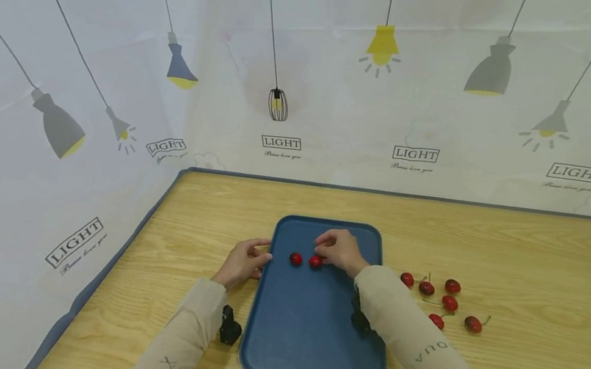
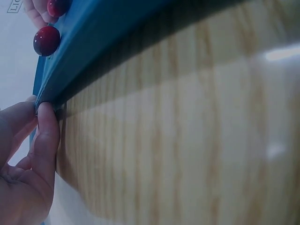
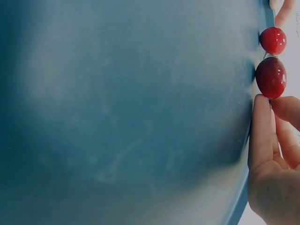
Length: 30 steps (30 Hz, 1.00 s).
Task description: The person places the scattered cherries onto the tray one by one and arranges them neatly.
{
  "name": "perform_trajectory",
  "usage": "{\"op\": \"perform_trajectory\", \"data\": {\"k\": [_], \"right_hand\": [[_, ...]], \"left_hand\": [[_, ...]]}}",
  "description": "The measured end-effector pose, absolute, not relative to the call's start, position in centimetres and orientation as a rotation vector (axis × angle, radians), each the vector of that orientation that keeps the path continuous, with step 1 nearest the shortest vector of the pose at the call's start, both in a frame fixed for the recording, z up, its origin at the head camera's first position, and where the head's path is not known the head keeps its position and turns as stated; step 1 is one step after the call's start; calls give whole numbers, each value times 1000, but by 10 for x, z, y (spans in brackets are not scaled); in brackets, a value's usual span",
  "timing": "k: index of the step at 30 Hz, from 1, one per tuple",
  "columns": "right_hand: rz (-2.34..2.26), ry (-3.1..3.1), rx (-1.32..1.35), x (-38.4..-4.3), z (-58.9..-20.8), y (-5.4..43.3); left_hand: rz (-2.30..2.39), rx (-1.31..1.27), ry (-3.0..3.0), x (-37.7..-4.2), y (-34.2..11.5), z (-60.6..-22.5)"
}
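A blue tray [image 1: 309,340] lies on the wooden table, its long sides running away from me. Thumb and fingers of my left hand [image 1: 243,263] grip the rim of its left side, seen closely in the left wrist view. Over the tray's far half, my right hand [image 1: 341,252] pinches a red cherry [image 3: 271,78] at its stem end between thumb and finger; the cherry sits low against the tray. A second, darker-sided cherry [image 1: 295,259] lies just left of it on the tray, apart from both hands.
Several cherries with stems, one a dark red cherry [image 1: 473,324], lie on the table [image 1: 550,271] right of the tray, partly behind my right sleeve [image 1: 420,341]. A white curtain [image 1: 340,91] printed with lamps stands along the table's far and left edges.
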State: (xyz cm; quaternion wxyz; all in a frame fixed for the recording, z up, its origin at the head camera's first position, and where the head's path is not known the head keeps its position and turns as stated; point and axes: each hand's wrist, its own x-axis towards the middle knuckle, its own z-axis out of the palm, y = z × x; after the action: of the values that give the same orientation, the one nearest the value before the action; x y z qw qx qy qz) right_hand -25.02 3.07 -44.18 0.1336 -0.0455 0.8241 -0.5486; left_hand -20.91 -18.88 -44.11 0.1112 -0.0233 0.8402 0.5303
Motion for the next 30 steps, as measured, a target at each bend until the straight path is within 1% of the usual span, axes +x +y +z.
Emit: {"op": "perform_trajectory", "data": {"k": [30], "right_hand": [[-1559, 2417, -145, -248, -439, 29]], "left_hand": [[1553, -72, 2468, -209, -188, -441]]}}
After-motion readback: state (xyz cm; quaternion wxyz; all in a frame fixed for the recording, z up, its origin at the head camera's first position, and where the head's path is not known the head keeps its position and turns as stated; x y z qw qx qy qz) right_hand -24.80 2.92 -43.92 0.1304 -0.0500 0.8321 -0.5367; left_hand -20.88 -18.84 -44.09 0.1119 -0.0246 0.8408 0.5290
